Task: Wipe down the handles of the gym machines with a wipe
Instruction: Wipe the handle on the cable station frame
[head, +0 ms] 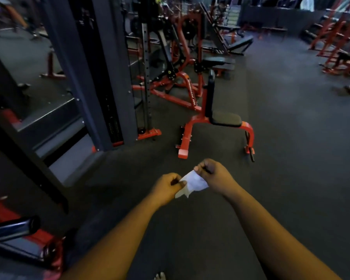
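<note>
— Dark rubber floor (281,158) runs through the whole gym, dim and a bit blurred. What stands on it?

— Biggest thing is the grey cable tower (101,73) on the left, its uprights rising out of view, with a weight stack (114,130) low down in it. Red-framed machines (182,63) crowd behind it, and more red racks (335,35) line the far right edge, well apart from the rest.

— And nearer?

— A red bench (216,128) with a black seat pad and an upright black back pad sits just beside the tower's base, ahead of the person. At the lower left corner a black bar (12,229) lies across a red frame, close to the camera.

— Where are the hands?

— Both bare arms reach forward over the floor, hands near each other in the lower middle of the view. The left hand (167,187) has its fingers curled and pinches one edge of the wipe (192,183). The right hand (212,173) is curled too, pinching the upper edge between thumb and fingers.

— So the wipe is in the air?

— Yes, a small white sheet stretched between the two hands, one corner drooping below the left one. It touches no machine or handle; the bench is the nearest, beyond it.

— Anything smaller?

— Toes (160,276) peek in at the bottom edge, between the forearms.
</note>
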The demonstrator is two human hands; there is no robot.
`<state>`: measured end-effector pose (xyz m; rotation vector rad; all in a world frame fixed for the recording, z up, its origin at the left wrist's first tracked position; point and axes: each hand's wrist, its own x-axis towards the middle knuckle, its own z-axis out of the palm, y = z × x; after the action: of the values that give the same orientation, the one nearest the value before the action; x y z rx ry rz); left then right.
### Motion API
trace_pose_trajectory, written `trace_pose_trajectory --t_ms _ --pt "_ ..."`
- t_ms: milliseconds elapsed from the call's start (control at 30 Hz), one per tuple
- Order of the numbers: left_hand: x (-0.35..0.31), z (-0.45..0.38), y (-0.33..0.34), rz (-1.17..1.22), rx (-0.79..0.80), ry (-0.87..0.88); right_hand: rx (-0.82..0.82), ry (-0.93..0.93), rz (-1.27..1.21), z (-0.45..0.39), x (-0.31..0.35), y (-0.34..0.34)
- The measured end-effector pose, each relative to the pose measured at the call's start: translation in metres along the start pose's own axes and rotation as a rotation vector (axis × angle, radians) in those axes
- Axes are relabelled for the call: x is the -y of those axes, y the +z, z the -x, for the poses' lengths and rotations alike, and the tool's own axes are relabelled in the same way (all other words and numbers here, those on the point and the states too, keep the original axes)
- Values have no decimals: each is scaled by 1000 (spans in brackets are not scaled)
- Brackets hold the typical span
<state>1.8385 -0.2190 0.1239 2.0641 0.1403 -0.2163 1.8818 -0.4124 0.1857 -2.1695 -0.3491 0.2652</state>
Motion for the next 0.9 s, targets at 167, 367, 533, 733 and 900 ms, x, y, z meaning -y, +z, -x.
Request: trace_pose_trajectory --t_ms 167,367,533,733,900 --pt "0 -40 -38 244 58 61 -134 -27 -187 -73 8 -3" --pt "-6 -77 -80 588 -167 -23 191 524 -801 -125 10 38" --pt "1 -86 -111 667 -260 -144 436 512 -714 -151 34 76" --pt "40 -109 -149 647 -531 -313 504 415 -739 -234 67 110" --pt "50 -122 -155 350 -729 -295 632 82 -466 -286 81 132"
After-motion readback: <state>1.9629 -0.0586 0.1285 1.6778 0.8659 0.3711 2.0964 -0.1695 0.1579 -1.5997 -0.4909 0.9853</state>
